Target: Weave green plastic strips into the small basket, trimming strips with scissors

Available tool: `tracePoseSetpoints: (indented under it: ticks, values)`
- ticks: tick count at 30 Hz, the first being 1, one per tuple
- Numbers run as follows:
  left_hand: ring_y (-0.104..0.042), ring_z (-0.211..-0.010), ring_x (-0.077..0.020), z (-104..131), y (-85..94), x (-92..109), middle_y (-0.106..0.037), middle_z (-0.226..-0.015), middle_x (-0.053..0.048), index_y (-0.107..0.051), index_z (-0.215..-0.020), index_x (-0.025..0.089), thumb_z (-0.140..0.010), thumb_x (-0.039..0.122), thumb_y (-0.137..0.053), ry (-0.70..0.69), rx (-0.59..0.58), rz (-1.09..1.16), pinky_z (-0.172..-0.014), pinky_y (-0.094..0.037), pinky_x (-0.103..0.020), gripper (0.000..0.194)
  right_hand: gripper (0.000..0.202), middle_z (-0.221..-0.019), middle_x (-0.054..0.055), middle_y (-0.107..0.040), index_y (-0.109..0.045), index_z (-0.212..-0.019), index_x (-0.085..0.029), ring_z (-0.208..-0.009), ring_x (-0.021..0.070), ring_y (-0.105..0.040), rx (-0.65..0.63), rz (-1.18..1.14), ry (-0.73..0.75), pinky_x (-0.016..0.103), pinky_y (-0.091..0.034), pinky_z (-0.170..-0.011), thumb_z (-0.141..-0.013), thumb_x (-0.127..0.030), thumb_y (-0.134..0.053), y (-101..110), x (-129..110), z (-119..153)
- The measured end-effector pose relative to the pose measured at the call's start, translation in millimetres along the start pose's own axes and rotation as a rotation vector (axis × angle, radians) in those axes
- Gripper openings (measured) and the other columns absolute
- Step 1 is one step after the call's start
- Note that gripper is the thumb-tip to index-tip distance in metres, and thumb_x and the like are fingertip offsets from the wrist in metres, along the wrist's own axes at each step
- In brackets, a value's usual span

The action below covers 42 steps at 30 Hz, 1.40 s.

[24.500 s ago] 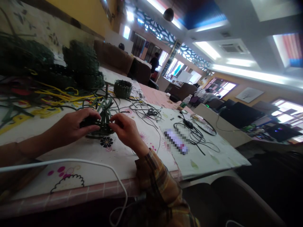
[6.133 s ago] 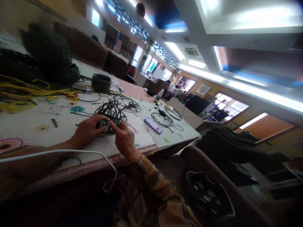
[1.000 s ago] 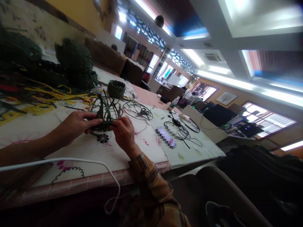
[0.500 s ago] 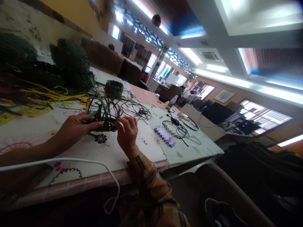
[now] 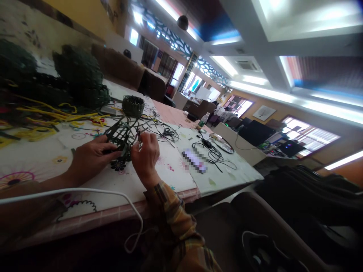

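A partly woven dark green basket (image 5: 120,136) with loose strips sticking out is between my hands, over the patterned tablecloth. My left hand (image 5: 92,155) pinches its left side, thumb and fingers closed on the weave. On the right side, my right hand (image 5: 146,153) has its fingers bent and pressed together at the basket's edge; the fingertips are partly hidden. Just behind stands a small woven green basket (image 5: 133,106), upright. Loose dark strips (image 5: 166,132) lie coiled to the right of it.
Yellow strips (image 5: 53,113) and large dark green woven pieces (image 5: 79,75) fill the left back. To the right are a blurred-out phone (image 5: 195,160), coiled black cable (image 5: 214,153) and a bottle (image 5: 203,121). A white cable (image 5: 96,192) crosses in front of my left forearm.
The basket between my hands has tipped, its loose strips now leaning over differently. My right hand has shifted slightly left, and the view has turned a little.
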<state>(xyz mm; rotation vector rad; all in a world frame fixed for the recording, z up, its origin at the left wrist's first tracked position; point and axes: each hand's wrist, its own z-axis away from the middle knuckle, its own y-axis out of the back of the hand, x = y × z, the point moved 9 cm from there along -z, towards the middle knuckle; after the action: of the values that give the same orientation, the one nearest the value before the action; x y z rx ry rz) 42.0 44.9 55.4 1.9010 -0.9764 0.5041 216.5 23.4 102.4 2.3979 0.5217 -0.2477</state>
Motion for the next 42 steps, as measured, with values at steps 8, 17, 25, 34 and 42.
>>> tracePoseSetpoints:
  ticks: [8, 17, 25, 34, 42]
  values:
    - [-0.058, -0.070, -0.0174, 5, 7.4, 19, -0.059, -0.080, -0.002, -0.079, -0.083, 0.026, -0.085, 0.063, -0.053, -0.176, 0.111, -0.103, -0.064, -0.038, -0.030, 0.045, 0.017, -0.091, 0.004, -0.069, -0.062, -0.092, -0.021, -0.122, 0.0237, -0.056, -0.119, 0.019, 0.266, 0.046, -0.031, -0.116, -0.091, -0.007, -0.052, -12, -9, 2]
    - [-0.057, -0.075, -0.0174, -12, 27.5, -11, -0.061, -0.083, 0.000, -0.077, -0.083, 0.024, -0.076, 0.064, -0.060, 0.080, 0.160, -0.067, -0.068, -0.038, -0.030, 0.044, 0.049, -0.161, 0.015, -0.032, -0.042, -0.147, -0.025, -0.142, 0.0228, -0.046, -0.169, -0.439, 0.253, 0.038, -0.050, -0.107, -0.099, -0.027, -0.054, -7, -2, 29]
    - [-0.057, -0.075, -0.0178, -14, 25.8, -18, -0.060, -0.084, 0.000, -0.077, -0.083, 0.025, -0.072, 0.063, -0.061, 0.149, 0.158, -0.060, -0.068, -0.038, -0.030, 0.043, 0.019, -0.090, 0.005, -0.073, -0.075, -0.095, -0.020, -0.088, 0.0190, -0.066, -0.582, 0.072, 0.194, 0.036, -0.049, -0.091, -0.100, -0.025, -0.057, -32, 38, 18]
    - [-0.060, -0.081, -0.0198, -9, 4.8, -7, -0.063, -0.088, -0.001, -0.077, -0.084, 0.026, -0.074, 0.066, -0.058, 0.053, 0.000, -0.042, -0.071, -0.039, -0.031, 0.046, 0.024, -0.099, 0.010, -0.067, -0.072, -0.085, -0.018, -0.098, 0.0229, -0.058, -0.200, 0.188, 0.423, 0.042, -0.047, -0.093, -0.101, -0.022, -0.055, 34, -15, -75]
    - [-0.055, -0.080, -0.0212, -8, -2.6, -20, -0.062, -0.080, -0.002, -0.074, -0.071, 0.024, -0.066, 0.067, -0.066, 0.138, -0.040, 0.128, -0.075, -0.040, -0.031, 0.044, 0.049, -0.063, -0.009, -0.054, -0.053, -0.144, -0.020, -0.062, 0.0093, -0.055, -0.285, -0.597, 0.064, 0.023, -0.047, -0.069, -0.095, -0.020, -0.053, -18, -44, -78]
